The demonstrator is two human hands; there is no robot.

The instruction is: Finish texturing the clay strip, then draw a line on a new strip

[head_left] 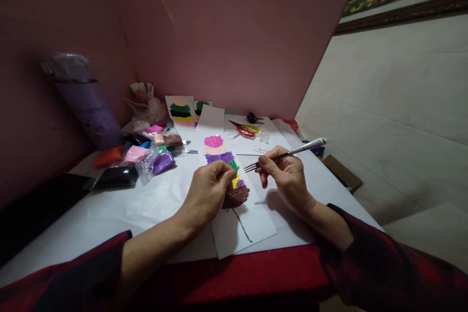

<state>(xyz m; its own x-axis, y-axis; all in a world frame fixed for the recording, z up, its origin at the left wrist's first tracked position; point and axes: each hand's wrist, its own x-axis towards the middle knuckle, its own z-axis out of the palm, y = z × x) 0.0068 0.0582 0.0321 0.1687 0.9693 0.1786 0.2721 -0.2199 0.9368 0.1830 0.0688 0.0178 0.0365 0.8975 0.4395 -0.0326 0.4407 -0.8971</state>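
Note:
My right hand [288, 178] grips a fork [308, 146] with a patterned handle, its tines pointing left. Over the middle of a white card [248, 229], my left hand [210, 192] is closed in a pinch; whatever is between thumb and finger is too small to make out. Textured bands of coloured clay cover the card: a pink patch [213, 141] at the far end, then peach, purple [219, 157], green and yellow. A brown clay patch [238, 197] lies nearest me, with a thin dark line [242, 225] below it. My left hand hides part of the bands.
Bagged clay packets, black [115, 177], purple [164, 162] and pink [136, 154], lie at left beside a purple bottle [89, 112]. Red-handled scissors [245, 131] lie behind the card. A finished-looking striped card [180, 113] leans at the back near a plastic bag [148, 107].

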